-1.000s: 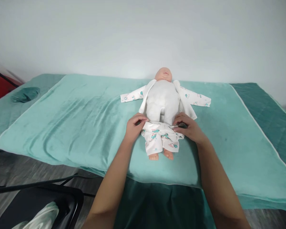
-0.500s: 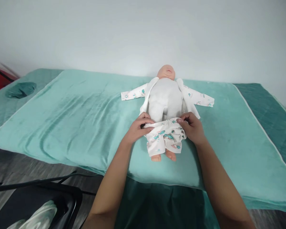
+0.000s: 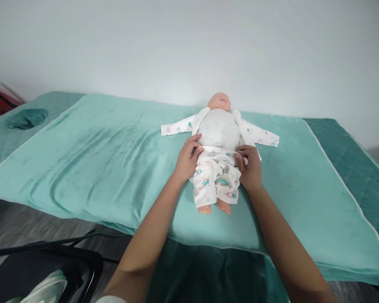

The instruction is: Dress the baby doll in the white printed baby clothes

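Note:
A baby doll (image 3: 219,128) lies on its back, head toward the wall, feet toward me. Its arms are in the sleeves of a white printed jacket (image 3: 257,134), which hangs open over the pale cloth body. White printed pants (image 3: 216,176) cover the legs up to the lower belly; both bare feet poke out below the cuffs. My left hand (image 3: 188,155) pinches the waistband at the picture's left side of the waist. At the other side, my right hand (image 3: 249,164) is closed on the same waistband.
The doll rests on a padded bed with a light green cover (image 3: 113,155), pushed against a white wall (image 3: 177,50). A face hole (image 3: 27,118) is at the bed's left end. A black chair (image 3: 47,269) with a pale cloth (image 3: 47,288) stands at lower left.
Both hands have drawn the waistband up from the thighs to the lower belly. The gap between the doll's legs is now covered, and the pants legs are stretched longer.

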The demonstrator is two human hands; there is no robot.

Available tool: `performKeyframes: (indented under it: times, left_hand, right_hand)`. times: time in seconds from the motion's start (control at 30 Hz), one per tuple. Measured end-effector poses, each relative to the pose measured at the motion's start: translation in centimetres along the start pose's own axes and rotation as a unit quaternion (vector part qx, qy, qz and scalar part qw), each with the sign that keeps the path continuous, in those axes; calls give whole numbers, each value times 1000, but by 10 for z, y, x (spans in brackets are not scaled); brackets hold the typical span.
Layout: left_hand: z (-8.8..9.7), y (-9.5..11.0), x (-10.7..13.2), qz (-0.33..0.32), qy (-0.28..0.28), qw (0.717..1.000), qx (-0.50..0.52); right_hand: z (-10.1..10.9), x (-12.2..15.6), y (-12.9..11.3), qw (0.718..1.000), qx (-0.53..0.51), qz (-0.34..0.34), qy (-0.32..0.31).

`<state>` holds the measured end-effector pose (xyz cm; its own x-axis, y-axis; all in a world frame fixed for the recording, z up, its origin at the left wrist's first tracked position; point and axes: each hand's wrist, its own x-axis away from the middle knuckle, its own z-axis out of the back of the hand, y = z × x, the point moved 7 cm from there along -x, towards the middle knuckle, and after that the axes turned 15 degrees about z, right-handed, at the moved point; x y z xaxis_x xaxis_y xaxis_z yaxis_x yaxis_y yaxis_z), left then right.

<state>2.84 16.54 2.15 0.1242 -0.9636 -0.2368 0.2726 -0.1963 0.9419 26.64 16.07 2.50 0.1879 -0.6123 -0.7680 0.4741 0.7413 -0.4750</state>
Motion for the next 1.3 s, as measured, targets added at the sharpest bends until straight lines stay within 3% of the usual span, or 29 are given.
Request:
performKeyframes:
  times: [0.13, 0.27, 0.47, 0.67, 0.87, 1.03, 1.3]
  left_hand:
    - [-3, 1, -23, 39, 12, 998, -39]
    - [-2, -6, -47, 69, 49, 993, -87]
    - [-6, -35, -55, 133, 33, 990, -35]
    - [-4, -41, -44, 171, 1, 984, -47]
    - [-4, -54, -42, 247, -22, 968, 25]
    - [-5, -52, -37, 278, -48, 958, 57]
    - [-6, -61, -36, 309, -52, 945, 91]
  right_hand:
    - [-11, -7, 18, 996, 15, -75, -40]
    - [-17, -26, 45, 987, 22, -154, -29]
    - [-35, -29, 70, 947, -186, -261, -14]
    - [-28, -16, 63, 939, -195, -268, -92]
    - [-19, -10, 58, 911, -245, -272, -189]
    - [-21, -4, 51, 885, -281, -276, -247]
    - [-30, 1, 57, 898, -237, -300, -218]
